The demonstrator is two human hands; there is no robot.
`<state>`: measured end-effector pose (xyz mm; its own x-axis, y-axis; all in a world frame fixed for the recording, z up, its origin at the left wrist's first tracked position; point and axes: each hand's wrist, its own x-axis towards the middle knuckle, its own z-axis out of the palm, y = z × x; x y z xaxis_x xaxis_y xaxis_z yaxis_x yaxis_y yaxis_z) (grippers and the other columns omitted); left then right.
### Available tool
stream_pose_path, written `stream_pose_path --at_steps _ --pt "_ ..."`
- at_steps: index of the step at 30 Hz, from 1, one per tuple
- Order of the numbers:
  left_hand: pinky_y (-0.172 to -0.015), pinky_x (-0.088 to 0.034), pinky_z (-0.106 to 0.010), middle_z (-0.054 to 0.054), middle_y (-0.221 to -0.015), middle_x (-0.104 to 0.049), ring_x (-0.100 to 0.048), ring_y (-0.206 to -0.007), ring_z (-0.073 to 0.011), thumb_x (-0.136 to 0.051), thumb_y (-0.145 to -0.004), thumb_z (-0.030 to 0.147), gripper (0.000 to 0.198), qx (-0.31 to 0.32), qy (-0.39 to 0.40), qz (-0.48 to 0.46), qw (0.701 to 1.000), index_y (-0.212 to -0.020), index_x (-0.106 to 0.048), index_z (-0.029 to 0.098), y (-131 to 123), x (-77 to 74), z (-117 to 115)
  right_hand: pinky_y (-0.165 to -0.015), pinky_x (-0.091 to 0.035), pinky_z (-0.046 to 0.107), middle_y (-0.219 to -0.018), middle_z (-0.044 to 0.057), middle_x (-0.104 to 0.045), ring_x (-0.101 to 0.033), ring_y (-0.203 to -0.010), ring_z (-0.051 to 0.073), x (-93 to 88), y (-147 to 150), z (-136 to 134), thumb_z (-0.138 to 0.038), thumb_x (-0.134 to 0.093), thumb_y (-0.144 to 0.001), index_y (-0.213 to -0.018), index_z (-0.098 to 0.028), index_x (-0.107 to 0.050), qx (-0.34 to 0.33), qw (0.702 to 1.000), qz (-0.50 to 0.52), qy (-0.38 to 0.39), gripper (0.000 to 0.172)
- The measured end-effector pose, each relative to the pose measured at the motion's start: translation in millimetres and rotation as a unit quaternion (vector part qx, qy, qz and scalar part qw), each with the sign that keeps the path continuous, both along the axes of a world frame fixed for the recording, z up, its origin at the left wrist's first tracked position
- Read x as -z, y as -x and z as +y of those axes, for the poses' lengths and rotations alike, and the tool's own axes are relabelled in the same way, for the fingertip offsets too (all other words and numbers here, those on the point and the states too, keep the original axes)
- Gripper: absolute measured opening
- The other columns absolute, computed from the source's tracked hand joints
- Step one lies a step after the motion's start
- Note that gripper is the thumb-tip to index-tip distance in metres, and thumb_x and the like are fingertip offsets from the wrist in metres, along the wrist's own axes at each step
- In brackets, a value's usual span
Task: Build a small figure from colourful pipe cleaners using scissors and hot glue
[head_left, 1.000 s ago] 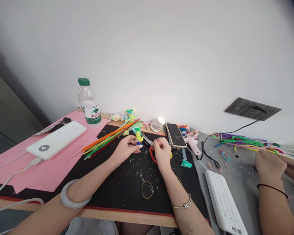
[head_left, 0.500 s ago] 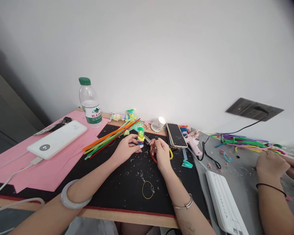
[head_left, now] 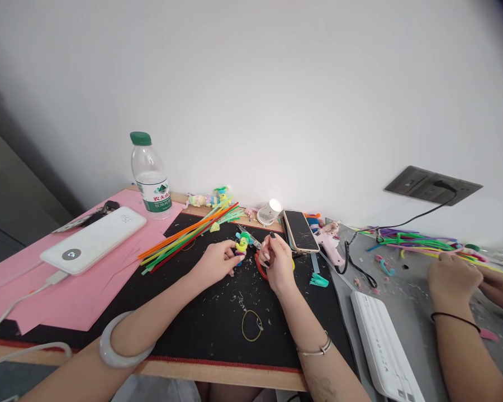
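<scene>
My left hand [head_left: 215,261] is closed on a small figure of twisted pipe cleaners [head_left: 242,244], yellow, green and blue, held just above the black mat [head_left: 218,312]. My right hand [head_left: 276,261] is curled shut close beside the figure, its fingertips pinched; what it holds is too small to see. Red-handled pliers [head_left: 257,258] lie on the mat between and under the two hands. A bundle of coloured pipe cleaners [head_left: 188,234] lies to the left of my left hand.
A water bottle [head_left: 150,173], a white power bank [head_left: 93,240] on pink paper [head_left: 46,290], a phone [head_left: 299,230], a pink glue gun [head_left: 330,245] and a white keyboard [head_left: 381,349] lie around. A yellow loop [head_left: 252,325] lies nearer me. Another person's hands [head_left: 456,276] work at the right.
The figure in my left hand has come down and tilted toward the mat. My right hand has drawn its fingers in and stays beside it. The other person's hands shifted slightly left.
</scene>
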<state>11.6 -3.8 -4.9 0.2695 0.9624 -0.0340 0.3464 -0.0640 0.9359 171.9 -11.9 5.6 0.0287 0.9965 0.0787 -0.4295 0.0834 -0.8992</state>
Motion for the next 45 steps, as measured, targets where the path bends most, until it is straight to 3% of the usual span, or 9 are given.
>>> stream_pose_path --at_steps 10,13,15,20,24,33,45 --pt "-0.052 -0.035 -0.026 0.001 -0.059 -0.06 -0.057 -0.059 -0.0188 -0.068 -0.068 0.051 0.04 -0.041 -0.1 0.166 0.98 -0.093 -0.065 0.019 7 -4.0 0 -0.039 -0.017 0.019 -0.047 -0.008 -0.036 -0.024 -0.039 0.005 0.0 1 0 -0.036 -0.061 -0.081 -0.067 -0.018 -0.051 -0.029 0.999 0.03 0.009 0.025" --pt "-0.053 -0.033 -0.026 0.0 -0.065 -0.058 -0.056 -0.062 -0.019 -0.062 -0.073 0.057 0.044 -0.076 -0.151 0.215 0.962 -0.098 -0.063 0.02 11 -11.3 -3 -0.039 -0.016 0.019 -0.047 -0.008 -0.036 -0.025 -0.039 0.005 0.7 0 0 -0.035 -0.062 -0.081 -0.067 -0.017 -0.053 -0.053 0.998 0.036 0.001 0.025" --pt "-0.057 -0.036 -0.026 0.0 -0.069 -0.056 -0.053 -0.062 -0.0165 -0.055 -0.082 0.05 0.033 -0.071 -0.204 0.198 0.956 -0.095 -0.061 0.02 11 -17.1 -6 -0.04 -0.015 0.019 -0.046 -0.007 -0.036 -0.025 -0.039 0.004 1.4 0 0 -0.036 -0.061 -0.082 -0.067 -0.016 -0.055 -0.067 0.997 0.032 0.0 0.025" --pt "-0.061 -0.04 -0.024 -0.001 -0.084 -0.057 -0.051 -0.063 -0.012 -0.05 -0.089 0.037 0.02 0.033 -0.28 0.119 0.952 -0.092 -0.059 0.019 10 -22.6 -13 -0.041 -0.013 0.02 -0.044 -0.007 -0.036 -0.022 -0.04 0.004 3.5 2 -2 -0.04 -0.058 -0.084 -0.069 -0.014 -0.06 -0.111 0.994 0.0 0.01 0.03" --pt "-0.064 -0.039 -0.024 0.0 -0.074 -0.054 -0.052 -0.068 -0.0128 -0.043 -0.094 0.028 0.022 0.072 -0.317 0.136 0.936 -0.078 -0.056 0.019 10 -18.6 -11 -0.041 -0.014 0.021 -0.045 -0.007 -0.038 -0.022 -0.04 0.005 4.6 5 -4 -0.042 -0.058 -0.084 -0.071 -0.014 -0.06 -0.139 0.989 -0.042 0.014 0.031" --pt "-0.054 -0.03 -0.025 0.0 -0.067 -0.051 -0.045 -0.058 -0.0115 -0.037 -0.094 0.017 0.027 0.078 -0.421 0.2 0.881 -0.069 -0.047 0.018 10 -16.0 -8 -0.04 -0.014 0.021 -0.044 -0.008 -0.037 -0.022 -0.039 0.004 8.7 8 -3 -0.044 -0.058 -0.084 -0.067 -0.015 -0.055 -0.12 0.986 -0.111 0.013 0.034" --pt "-0.055 -0.029 -0.025 0.001 -0.066 -0.048 -0.043 -0.058 -0.0114 -0.036 -0.095 0.02 0.03 0.046 -0.43 0.201 0.879 -0.066 -0.044 0.019 11 -12.6 -4 -0.04 -0.013 0.021 -0.046 -0.007 -0.042 -0.022 -0.039 0.004 3.2 12 -7 -0.043 -0.058 -0.082 -0.076 -0.015 -0.059 -0.115 0.989 -0.095 0.021 0.029"
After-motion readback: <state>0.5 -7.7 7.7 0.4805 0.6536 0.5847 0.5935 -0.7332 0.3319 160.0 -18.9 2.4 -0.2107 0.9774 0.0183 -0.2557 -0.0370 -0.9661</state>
